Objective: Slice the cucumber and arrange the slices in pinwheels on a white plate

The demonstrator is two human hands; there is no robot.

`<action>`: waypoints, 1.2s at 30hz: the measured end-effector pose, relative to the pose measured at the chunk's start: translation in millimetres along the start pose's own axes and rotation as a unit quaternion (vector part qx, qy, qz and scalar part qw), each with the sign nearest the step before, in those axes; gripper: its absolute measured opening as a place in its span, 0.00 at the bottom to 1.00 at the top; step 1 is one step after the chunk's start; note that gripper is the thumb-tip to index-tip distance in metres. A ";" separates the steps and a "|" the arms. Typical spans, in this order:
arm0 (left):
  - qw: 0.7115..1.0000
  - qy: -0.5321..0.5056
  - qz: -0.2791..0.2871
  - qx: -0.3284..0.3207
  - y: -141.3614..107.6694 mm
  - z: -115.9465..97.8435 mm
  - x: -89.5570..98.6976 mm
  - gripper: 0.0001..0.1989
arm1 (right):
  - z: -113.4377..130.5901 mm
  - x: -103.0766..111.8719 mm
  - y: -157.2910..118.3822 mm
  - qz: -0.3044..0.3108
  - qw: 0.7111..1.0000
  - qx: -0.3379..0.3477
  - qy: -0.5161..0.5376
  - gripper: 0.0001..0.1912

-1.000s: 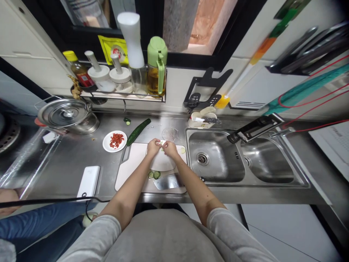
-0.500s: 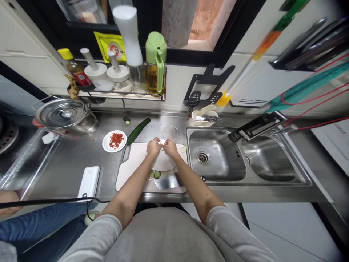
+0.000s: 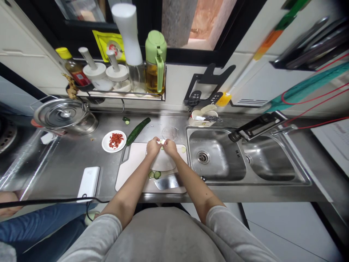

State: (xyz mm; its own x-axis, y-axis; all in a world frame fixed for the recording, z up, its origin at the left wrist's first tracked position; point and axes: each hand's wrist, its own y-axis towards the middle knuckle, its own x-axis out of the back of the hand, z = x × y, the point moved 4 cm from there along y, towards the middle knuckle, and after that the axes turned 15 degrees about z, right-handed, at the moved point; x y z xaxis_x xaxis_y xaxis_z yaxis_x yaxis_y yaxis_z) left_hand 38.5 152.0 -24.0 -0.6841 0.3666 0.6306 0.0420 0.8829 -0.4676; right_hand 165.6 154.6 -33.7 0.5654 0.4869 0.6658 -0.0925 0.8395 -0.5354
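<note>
Over a white plate (image 3: 162,164) on the pale cutting board (image 3: 131,171), my left hand (image 3: 153,147) and my right hand (image 3: 170,147) are close together, fingers pinched. A pale green cucumber slice (image 3: 162,143) shows between the fingertips, partly hidden, and both hands seem to touch it. Nearer to me, several cut cucumber slices (image 3: 157,174) lie on the board beside a wide knife blade (image 3: 167,181); the knife's handle is hidden beneath my right forearm. Another slice (image 3: 183,149) rests at the board's right edge. A long cucumber (image 3: 138,131) lies just past the board's far left corner.
Left of the board are a dish of red bits (image 3: 114,141), a white power bank (image 3: 88,183) with a cable, and a lidded pot (image 3: 67,116). A double sink (image 3: 218,156) adjoins on the right. Bottles line a shelf (image 3: 122,95) behind. Another person's leg (image 3: 46,225) shows at lower left.
</note>
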 end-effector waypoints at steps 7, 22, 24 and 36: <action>1.000 -0.006 -0.004 0.001 2.4 2.8 -1.8 0.10 | -1.1 -0.1 -0.4 -0.008 1.000 0.006 0.004 0.04; 1.000 -0.015 -0.008 0.001 0.4 3.0 -1.4 0.10 | -1.3 -1.2 0.2 -0.004 1.000 0.007 0.005 0.04; 1.000 -0.019 -0.008 -0.001 0.1 3.1 -1.3 0.11 | -2.5 -0.9 -0.2 -0.004 1.000 0.007 0.007 0.04; 0.975 -0.167 -0.147 -0.012 -34.2 13.3 27.3 0.09 | -8.9 18.1 -13.8 -0.062 0.995 0.034 0.068 0.04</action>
State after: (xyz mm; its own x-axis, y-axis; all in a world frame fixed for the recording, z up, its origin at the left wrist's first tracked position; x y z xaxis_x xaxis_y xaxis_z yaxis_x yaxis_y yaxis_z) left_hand 8.7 128.0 1.0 -0.8681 -0.0172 0.4961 -0.1786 0.9432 -0.2800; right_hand 184.4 149.6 -18.9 0.6818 0.3456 0.6448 -0.0680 0.9075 -0.4145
